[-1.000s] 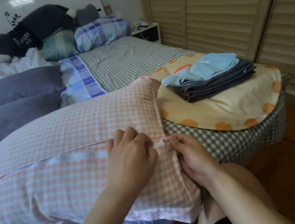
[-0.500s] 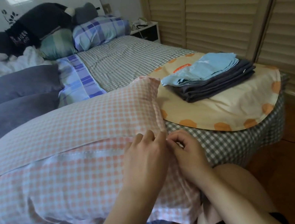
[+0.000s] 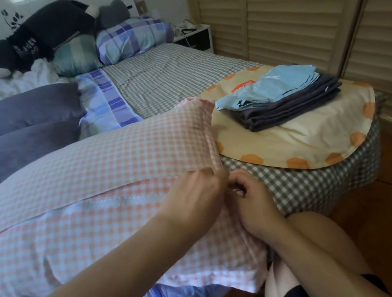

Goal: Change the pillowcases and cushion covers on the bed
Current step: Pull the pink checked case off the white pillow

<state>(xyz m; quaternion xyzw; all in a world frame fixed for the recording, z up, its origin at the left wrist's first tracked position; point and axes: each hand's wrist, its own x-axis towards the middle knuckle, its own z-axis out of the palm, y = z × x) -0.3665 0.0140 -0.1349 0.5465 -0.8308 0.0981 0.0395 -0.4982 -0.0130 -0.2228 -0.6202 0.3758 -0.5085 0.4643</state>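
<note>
Your left hand & right hand meet at the right end of the pink-check pillow, which lies across the near edge of the bed, its near flap hanging over that edge. Left fingers are blurred but look bunched together on the cover's seam; right fingers are curled in, pinching sth small at that seam (a zip pull maybe, can't tell). Both hands touch each other there. At the bed's near right corner, on a cream cloth w/ orange dots, sits a folded stack: light blue on top, dark grey beneath, just beside the pillow's far right corner. Two dark purple pillows lie toward the left edge; a blue plaid pillow & black plush toy at the head end.
</note>
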